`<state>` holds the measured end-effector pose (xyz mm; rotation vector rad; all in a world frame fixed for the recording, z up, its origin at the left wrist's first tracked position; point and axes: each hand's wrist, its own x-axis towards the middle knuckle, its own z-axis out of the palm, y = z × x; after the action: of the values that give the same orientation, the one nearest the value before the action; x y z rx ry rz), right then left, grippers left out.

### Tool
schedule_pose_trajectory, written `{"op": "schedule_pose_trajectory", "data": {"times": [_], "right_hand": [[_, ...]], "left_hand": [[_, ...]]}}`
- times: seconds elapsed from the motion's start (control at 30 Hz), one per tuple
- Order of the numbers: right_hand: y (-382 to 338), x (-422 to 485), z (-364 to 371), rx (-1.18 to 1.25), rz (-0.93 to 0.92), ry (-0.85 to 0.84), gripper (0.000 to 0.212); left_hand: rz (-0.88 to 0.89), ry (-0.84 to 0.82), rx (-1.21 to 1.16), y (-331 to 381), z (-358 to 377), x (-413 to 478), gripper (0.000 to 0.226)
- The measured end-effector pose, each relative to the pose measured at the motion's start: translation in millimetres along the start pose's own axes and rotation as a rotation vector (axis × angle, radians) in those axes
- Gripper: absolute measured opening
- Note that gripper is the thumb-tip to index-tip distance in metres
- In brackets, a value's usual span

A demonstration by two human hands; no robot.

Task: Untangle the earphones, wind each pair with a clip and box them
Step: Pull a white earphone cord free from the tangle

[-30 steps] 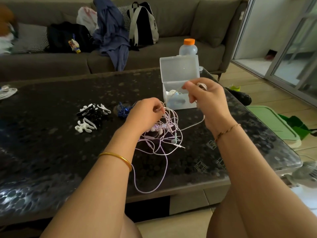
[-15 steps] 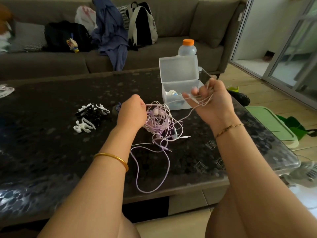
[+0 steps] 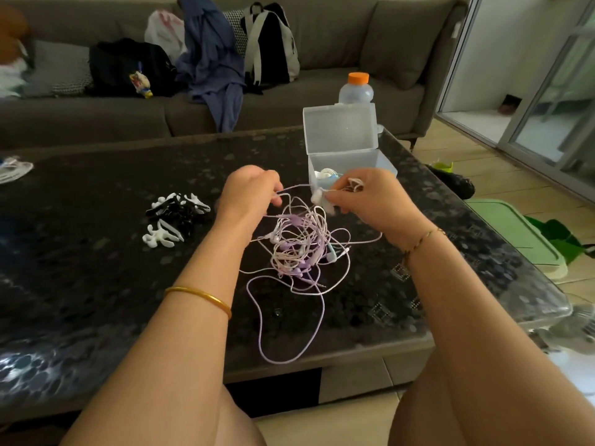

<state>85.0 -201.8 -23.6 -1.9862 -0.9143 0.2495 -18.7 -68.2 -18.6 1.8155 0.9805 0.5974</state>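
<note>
A tangle of white and lilac earphones (image 3: 299, 249) lies on the dark table (image 3: 96, 284), one lilac loop trailing toward the near edge. My left hand (image 3: 249, 191) grips a cable above the tangle's left side. My right hand (image 3: 367, 196) pinches a white earbud and cable, with more white cable wound round its fingers. A short length of cable runs between the two hands. Behind my right hand stands a clear plastic box (image 3: 349, 165) with its lid up, a wound white pair inside. Black and white clips (image 3: 174, 217) lie in a pile to the left.
A bottle with an orange cap (image 3: 355, 88) stands behind the box. A sofa (image 3: 322, 91) with bags and clothes runs along the far side. A green lid (image 3: 515, 233) and a dark shoe (image 3: 454, 185) lie on the floor at right. White cable (image 3: 13, 169) at the table's left edge.
Both hands have come lower and closer together above the tangle. My right hand, raised with cable across its spread fingers, now pinches a white earbud. The tangle lies more spread on the table.
</note>
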Motion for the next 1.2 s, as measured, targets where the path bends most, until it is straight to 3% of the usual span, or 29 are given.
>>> {"op": "schedule_pose_trajectory", "data": {"times": [0.1,0.17,0.27,0.43,0.7,0.83,0.9,1.0,1.1,1.2], "right_hand": [[-2.3,-0.8,0.5,0.028,-0.005,0.008,0.014],[-3.2,0.0,1.5,0.002,-0.025,0.025,0.013],[-3.9,1.4,3.2,-0.032,-0.018,0.035,0.014],[-1.0,3.4,4.7,-0.017,0.054,0.054,0.022],[-8.0,-5.2,-9.0,0.615,0.106,0.052,0.022],[-10.4,-10.0,-17.2,0.697,0.065,0.053,0.018],[-7.3,-10.7,-19.1,0.552,0.087,0.106,0.018],[10.3,1.6,-15.1,-0.034,0.224,0.108,0.02],[32.5,9.9,-12.5,-0.545,0.357,-0.047,0.022],[43.0,3.3,-12.4,-0.736,0.374,-0.294,0.016]], "left_hand": [[0.201,-0.174,0.103,-3.1,3.6,-12.5,0.013],[0.317,-0.196,0.072,-2.5,7.4,-17.2,0.016],[0.346,-0.156,0.009,0.9,10.2,-15.3,0.026],[0.336,-0.185,0.059,-3.0,13.9,-12.5,0.02],[0.315,-0.353,0.267,-14.6,24.5,-7.8,0.037],[0.372,-0.379,0.53,-17.8,38.2,-8.5,0.045],[0.414,-0.408,0.795,-21.4,46.0,-12.2,0.046],[0.446,-0.311,0.971,-24.4,49.5,-11.3,0.032],[0.435,-0.205,1.05,-23.2,46.1,-8.1,0.029],[0.402,-0.137,1.115,-22.0,41.4,-6.0,0.029]]}}
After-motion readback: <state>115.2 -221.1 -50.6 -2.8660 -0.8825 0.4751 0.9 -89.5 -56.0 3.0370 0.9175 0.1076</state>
